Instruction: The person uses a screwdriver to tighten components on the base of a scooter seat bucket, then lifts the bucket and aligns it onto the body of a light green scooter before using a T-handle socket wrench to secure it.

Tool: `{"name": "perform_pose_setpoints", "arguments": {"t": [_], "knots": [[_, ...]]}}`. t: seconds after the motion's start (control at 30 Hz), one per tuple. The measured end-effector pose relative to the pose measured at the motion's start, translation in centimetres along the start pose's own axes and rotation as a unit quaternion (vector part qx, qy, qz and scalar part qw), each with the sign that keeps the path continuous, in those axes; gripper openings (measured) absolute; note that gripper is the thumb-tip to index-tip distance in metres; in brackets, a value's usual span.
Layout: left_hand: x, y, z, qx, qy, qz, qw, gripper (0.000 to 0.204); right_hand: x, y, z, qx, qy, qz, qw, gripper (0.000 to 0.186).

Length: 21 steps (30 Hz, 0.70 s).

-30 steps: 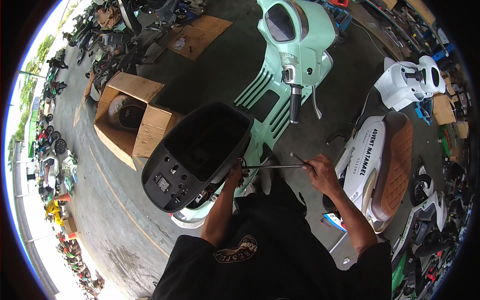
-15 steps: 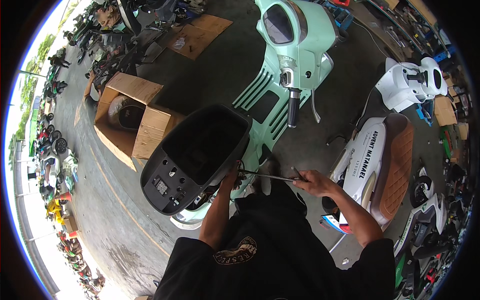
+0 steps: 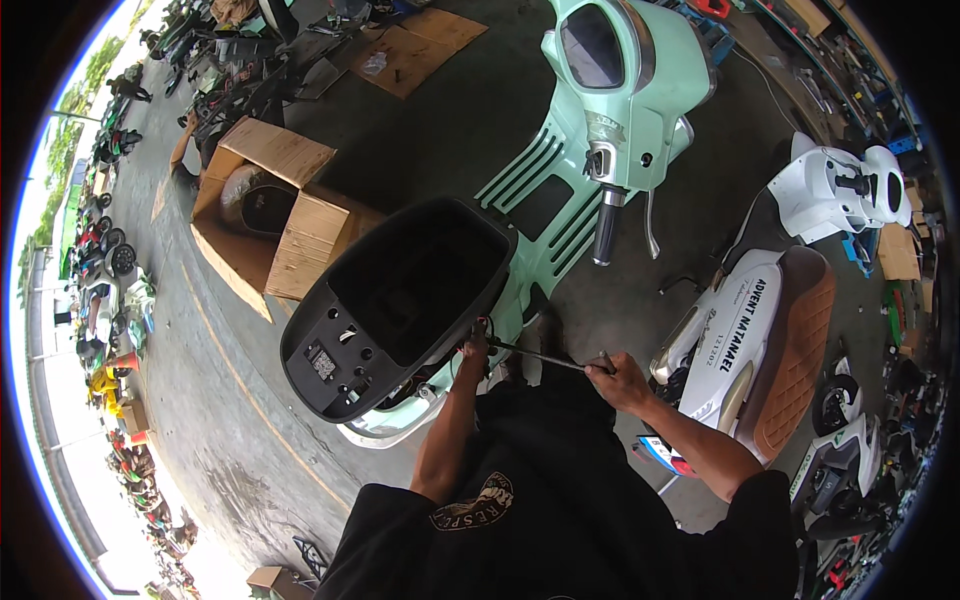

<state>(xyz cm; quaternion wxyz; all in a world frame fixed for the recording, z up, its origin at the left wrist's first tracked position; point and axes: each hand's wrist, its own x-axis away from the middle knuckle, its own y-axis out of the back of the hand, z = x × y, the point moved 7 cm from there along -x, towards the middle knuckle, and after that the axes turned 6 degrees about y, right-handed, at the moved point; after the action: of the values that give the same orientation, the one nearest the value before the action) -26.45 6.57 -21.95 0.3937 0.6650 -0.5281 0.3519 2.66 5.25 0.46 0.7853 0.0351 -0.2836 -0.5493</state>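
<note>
A mint-green scooter [image 3: 632, 90] stands before me with its seat off, baring a black under-seat storage box [image 3: 335, 355]. My right hand [image 3: 620, 382] is closed round the handle of a long, thin-shafted T-handle wrench [image 3: 540, 356]; a short stub of the handle sticks up past the fingers. The shaft runs left to the scooter's near side, just under the box rim. There my left hand [image 3: 474, 345] is closed about the shaft's far end, its fingers partly hidden. What the tip meets is too small to make out.
Left of the scooter sits an open cardboard box [image 3: 310, 245] with a wrapped part inside. A white scooter with a brown quilted seat [image 3: 795, 350] is close on my right, and white front body panels [image 3: 835, 190] lie beyond it. Flattened cardboard [image 3: 420, 50] is on the floor ahead.
The view has shifted slightly, so the green scooter's front sits farther right. My right hand is a little lower in the picture, and the wrench shaft slopes more. Both hands keep their grip.
</note>
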Motion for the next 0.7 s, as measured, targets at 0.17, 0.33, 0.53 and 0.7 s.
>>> {"name": "perform_pose_setpoints", "arguments": {"t": [0.17, 0.33, 0.53, 0.7], "knots": [[-1.0, 0.5, 1.1, -0.023, 0.015, -0.023, 0.999, 0.054, 0.4, 0.3, -0.6, -0.156, -0.115, -0.041, 0.98, 0.033], [-1.1, 0.7, 1.0, -0.039, 0.027, -0.025, 0.999, 0.058, 0.7, -0.5, -2.8, -0.264, -0.2, -0.026, 0.943, 0.021], [1.8, 0.0, -0.3, -0.136, 0.119, 0.01, 0.983, 0.058, 0.7, 0.8, -2.9, -0.186, -0.146, -0.037, 0.971, 0.017], [1.5, 2.5, -1.6, -0.127, -0.067, 0.021, 0.989, 0.061, 3.2, 4.5, -3.0, -0.054, -0.058, -0.086, 0.993, 0.022]]}}
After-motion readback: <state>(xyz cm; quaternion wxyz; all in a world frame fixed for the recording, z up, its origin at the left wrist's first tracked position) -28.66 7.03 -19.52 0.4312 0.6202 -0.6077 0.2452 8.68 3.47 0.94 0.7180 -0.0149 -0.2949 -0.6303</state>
